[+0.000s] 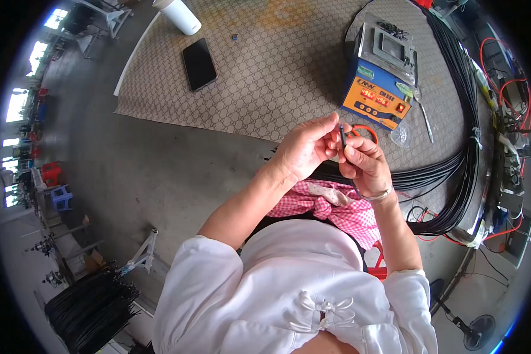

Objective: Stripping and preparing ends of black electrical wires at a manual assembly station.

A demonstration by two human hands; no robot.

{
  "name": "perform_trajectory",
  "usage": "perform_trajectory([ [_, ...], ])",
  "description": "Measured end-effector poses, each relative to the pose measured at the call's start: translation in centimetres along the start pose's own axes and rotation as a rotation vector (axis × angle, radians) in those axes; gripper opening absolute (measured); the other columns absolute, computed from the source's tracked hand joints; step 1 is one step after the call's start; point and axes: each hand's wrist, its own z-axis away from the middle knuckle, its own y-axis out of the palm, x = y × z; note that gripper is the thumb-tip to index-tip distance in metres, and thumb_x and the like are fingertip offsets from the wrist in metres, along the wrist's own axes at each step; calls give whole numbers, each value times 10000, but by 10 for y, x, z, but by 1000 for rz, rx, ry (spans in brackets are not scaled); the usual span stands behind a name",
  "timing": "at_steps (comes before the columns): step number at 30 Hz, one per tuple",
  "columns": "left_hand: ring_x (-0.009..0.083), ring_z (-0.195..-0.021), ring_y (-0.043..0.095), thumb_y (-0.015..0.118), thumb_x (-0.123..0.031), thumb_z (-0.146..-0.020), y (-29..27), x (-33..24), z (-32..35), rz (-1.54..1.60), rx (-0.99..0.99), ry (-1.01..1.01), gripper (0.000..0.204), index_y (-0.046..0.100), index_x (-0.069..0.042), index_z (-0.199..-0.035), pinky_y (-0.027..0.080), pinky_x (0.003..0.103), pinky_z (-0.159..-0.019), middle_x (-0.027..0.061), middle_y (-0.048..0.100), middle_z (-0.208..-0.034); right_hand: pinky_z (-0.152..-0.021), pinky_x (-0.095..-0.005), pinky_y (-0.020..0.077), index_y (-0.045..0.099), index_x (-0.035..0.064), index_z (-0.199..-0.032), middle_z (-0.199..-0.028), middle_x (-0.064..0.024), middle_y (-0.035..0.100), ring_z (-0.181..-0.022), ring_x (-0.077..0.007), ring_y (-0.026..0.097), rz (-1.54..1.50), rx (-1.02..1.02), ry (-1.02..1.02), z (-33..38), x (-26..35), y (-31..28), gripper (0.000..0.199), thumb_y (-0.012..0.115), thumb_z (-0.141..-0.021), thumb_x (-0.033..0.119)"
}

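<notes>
Both hands (336, 153) raised together, fingertips pinched.

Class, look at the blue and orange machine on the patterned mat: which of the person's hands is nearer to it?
Right. The right hand sits just below the machine, by its orange front. The left hand is farther to the left; both pinch a thin black cable.

You're over a grey concrete floor (159, 171) in a workshop. A patterned beige mat (265, 65) covers the surface ahead of you. Bright windows (17, 106) run along the far left, with daylight coming through them. Blue and red plastic stools (56, 186) stand near them. A small white metal stand (143, 252) sits at your lower left, and a floor fan (484, 325) at your lower right.
</notes>
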Motion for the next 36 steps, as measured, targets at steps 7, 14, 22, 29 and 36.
perform_trajectory([
  [7, 96, -669, 535, 500, -228, -878, 4, -4, 9, -74, -137, 178, 188, 573, -59, -912, 438, 235, -601, 24, 578, -768, -433, -181, 315, 594, 6, -861, -655, -26, 541, -492, -72, 433, 193, -138, -77, -9, 3, 4, 83, 568, -818, 71],
  [14, 71, -609, 539, 594, -211, -796, 3, 5, 2, -287, -156, 251, 174, 578, -40, -771, 434, 209, -531, 29, 579, -697, -365, -145, 188, 586, 22, -804, -572, 31, 461, -409, -7, 308, 459, -254, -157, -2, 2, 8, 42, 551, -804, 46],
  [22, 114, -559, 559, 564, -157, -796, 12, -1, 4, -292, -234, 216, 141, 554, -16, -790, 463, 221, -503, 68, 588, -655, -369, -153, 180, 578, 31, -813, -539, 38, 421, -421, -7, 278, 503, -77, -271, -7, 4, -12, 55, 578, -821, 86],
  [29, 123, -567, 565, 548, -148, -820, 18, 7, -2, -258, -249, 285, 145, 549, -6, -785, 480, 223, -516, 73, 591, -675, -402, -149, 188, 608, 48, -839, -602, 69, 450, -469, 4, 278, 802, -345, -508, -8, 2, -12, 43, 573, -815, 54],
  [36, 132, -640, 573, 558, -199, -835, 19, 17, -14, -62, -147, 250, 180, 536, -22, -815, 498, 244, -581, 72, 575, -729, -438, -151, 245, 620, 36, -883, -703, 50, 489, -513, -3, 334, 864, -299, -436, 1, 20, -4, 99, 540, -825, 30],
])
